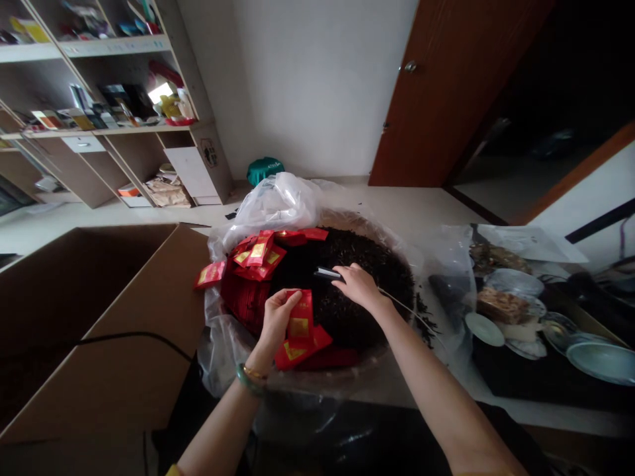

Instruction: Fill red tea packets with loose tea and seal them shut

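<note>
A wide round basket [347, 218] lined with clear plastic holds a heap of dark loose tea leaves [367, 264]. My left hand [276, 317] is closed on a small red packet [300, 317], held upright over the leaves. My right hand [358, 283] grips a small dark scoop [326, 273], its tip lying on the tea. Several more red packets [258, 254] are piled at the basket's left side, and others [302, 350] lie at its near edge.
A large open cardboard box [99, 317] stands at the left with a black cable [133, 337] across it. Plates and bowls [516, 311] crowd the table at the right. Shelves [99, 125] and a brown door [446, 92] stand behind.
</note>
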`<state>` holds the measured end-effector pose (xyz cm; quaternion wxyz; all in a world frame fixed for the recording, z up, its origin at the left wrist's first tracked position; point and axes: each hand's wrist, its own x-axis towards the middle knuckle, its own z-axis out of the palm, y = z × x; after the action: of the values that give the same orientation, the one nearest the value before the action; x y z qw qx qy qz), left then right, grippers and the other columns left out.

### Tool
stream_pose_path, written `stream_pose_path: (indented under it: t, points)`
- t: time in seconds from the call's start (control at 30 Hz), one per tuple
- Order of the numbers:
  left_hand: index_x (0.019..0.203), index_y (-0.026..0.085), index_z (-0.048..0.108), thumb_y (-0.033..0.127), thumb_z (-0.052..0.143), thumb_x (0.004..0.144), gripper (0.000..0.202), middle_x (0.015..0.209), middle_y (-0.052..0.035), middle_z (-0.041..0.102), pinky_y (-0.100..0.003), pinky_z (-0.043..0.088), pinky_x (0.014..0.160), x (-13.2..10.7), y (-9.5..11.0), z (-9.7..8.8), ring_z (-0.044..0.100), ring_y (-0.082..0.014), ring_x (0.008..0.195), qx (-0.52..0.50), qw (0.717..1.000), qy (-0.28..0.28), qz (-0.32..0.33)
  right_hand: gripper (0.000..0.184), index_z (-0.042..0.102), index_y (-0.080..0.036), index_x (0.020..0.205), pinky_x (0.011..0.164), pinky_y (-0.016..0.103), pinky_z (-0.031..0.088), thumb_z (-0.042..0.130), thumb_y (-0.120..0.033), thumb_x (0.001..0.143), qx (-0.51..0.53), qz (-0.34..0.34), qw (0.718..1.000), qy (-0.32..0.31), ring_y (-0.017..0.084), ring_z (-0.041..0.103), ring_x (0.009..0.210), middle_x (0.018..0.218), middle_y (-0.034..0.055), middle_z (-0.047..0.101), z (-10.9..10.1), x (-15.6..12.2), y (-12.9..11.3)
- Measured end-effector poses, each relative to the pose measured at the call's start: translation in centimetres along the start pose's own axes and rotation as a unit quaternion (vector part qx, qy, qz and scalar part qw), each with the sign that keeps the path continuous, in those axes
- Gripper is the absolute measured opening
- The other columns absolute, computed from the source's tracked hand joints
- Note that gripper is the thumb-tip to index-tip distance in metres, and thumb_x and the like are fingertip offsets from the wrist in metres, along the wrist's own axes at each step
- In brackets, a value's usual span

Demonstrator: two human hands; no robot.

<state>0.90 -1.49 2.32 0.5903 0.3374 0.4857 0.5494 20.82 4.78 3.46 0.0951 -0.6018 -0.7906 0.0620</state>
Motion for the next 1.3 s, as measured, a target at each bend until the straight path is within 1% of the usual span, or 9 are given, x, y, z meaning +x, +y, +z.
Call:
stream_pose_path:
  t: [0.17, 0.27, 0.4, 0.6, 0.77, 0.9, 1.0, 1.17, 1.3]
  points:
    - [0.068, 0.014, 0.065, 0.047, 0.078, 0.054, 0.038, 0.052, 0.0031, 0.059, -0.019, 0.036, 0.044, 0.1, 0.0, 0.2, 0.048, -0.0083, 0.043, -0.001, 1.0, 0.028, -0.007, 0.04, 0.06, -0.012, 0.119, 0.087, 0.04, 0.045, 0.064, -0.025, 0.081, -0.04, -0.009, 0.999, 0.025, 0.031, 0.056, 0.104, 0.108, 0.0156, 0.068, 1.5, 0.4, 0.7]
    - [0.065, 0.014, 0.062, 0.049, 0.078, 0.053, 0.04, 0.051, 0.0036, 0.058, -0.019, 0.034, 0.044, 0.3, -0.2, 0.2, 0.047, -0.0079, 0.043, -0.003, 0.999, 0.04, -0.009, 0.031, 0.062, -0.014, 0.114, 0.085, 0.035, 0.047, 0.057, -0.028, 0.087, 0.116, -0.021, 0.992, 0.051, 0.024, 0.061, 0.096, 0.105, 0.0125, 0.07, 1.4, 0.4, -0.5]
    - [0.067, 0.013, 0.063, 0.05, 0.075, 0.057, 0.04, 0.053, 0.0032, 0.058, -0.018, 0.034, 0.045, 0.4, -0.5, 0.1, 0.046, -0.0076, 0.044, 0.007, 1.0, 0.018, 0.003, 0.03, 0.068, -0.018, 0.1, 0.066, 0.026, 0.049, 0.061, -0.041, 0.082, 0.361, -0.07, 0.93, 0.004, 0.015, 0.064, 0.071, 0.084, 0.0036, 0.072, 1.1, -0.1, -3.5]
    - [0.077, 0.012, 0.069, 0.052, 0.073, 0.061, 0.043, 0.059, -0.0002, 0.064, -0.02, 0.04, 0.051, 0.5, -0.5, 0.0, 0.054, -0.0108, 0.051, 0.011, 0.999, -0.033, -0.005, 0.028, 0.066, -0.017, 0.064, 0.058, 0.024, 0.047, 0.067, -0.043, 0.074, 0.4, -0.046, 0.915, 0.026, 0.014, 0.062, 0.061, 0.064, 0.0009, 0.068, 0.8, -0.9, -5.3]
    - [0.088, 0.013, 0.069, 0.052, 0.072, 0.064, 0.046, 0.07, -0.0031, 0.07, -0.023, 0.047, 0.059, 0.6, -0.3, -0.5, 0.063, -0.0163, 0.065, 0.01, 0.998, -0.057, -0.01, 0.022, 0.066, -0.017, 0.069, 0.054, 0.024, 0.047, 0.066, -0.037, 0.076, 0.408, -0.011, 0.913, 0.018, 0.014, 0.059, 0.054, 0.061, 0.0, 0.066, 0.2, -0.8, -4.9]
    - [0.092, 0.012, 0.066, 0.041, 0.081, 0.056, 0.049, 0.076, -0.0037, 0.071, -0.023, 0.049, 0.059, 0.2, -0.6, -0.7, 0.065, -0.0165, 0.065, 0.089, 0.987, -0.124, -0.044, 0.026, 0.065, -0.016, 0.081, 0.049, 0.024, 0.049, 0.059, -0.041, 0.08, 0.486, 0.022, 0.874, -0.01, 0.012, 0.058, 0.049, 0.066, 0.0014, 0.066, -0.1, -0.4, -4.5]
    - [0.095, 0.013, 0.061, 0.047, 0.076, 0.062, 0.05, 0.075, -0.0037, 0.07, -0.022, 0.048, 0.047, 0.0, -0.9, -0.5, 0.064, -0.0155, 0.056, 0.109, 0.986, -0.114, -0.061, 0.031, 0.062, -0.017, 0.095, 0.05, 0.025, 0.053, 0.052, -0.044, 0.083, 0.531, 0.054, 0.846, 0.0, 0.013, 0.061, 0.054, 0.08, 0.0034, 0.067, 0.0, -0.1, -4.1]
    - [0.106, 0.015, 0.054, 0.047, 0.072, 0.068, 0.052, 0.058, 0.0036, 0.062, -0.015, 0.033, 0.032, 0.9, 0.1, 0.1, 0.051, -0.0081, 0.035, 0.081, 0.996, -0.035, 0.034, 0.027, 0.06, -0.019, 0.092, 0.048, 0.025, 0.049, 0.043, -0.039, 0.089, 0.422, 0.094, 0.902, 0.003, 0.013, 0.059, 0.05, 0.077, 0.0029, 0.065, 0.4, 0.1, -3.2]
    - [0.138, 0.028, 0.029, 0.029, 0.083, 0.056, 0.099, 0.103, -0.0041, 0.068, -0.022, 0.054, 0.067, 1.8, 0.8, 0.2, 0.069, -0.0146, 0.077, -0.047, 0.991, 0.023, 0.125, 0.016, 0.065, -0.019, 0.083, 0.054, 0.023, 0.046, 0.053, -0.028, 0.085, 0.325, 0.023, 0.942, -0.077, 0.013, 0.059, 0.053, 0.066, 0.0005, 0.064, 0.2, -0.4, -3.1]
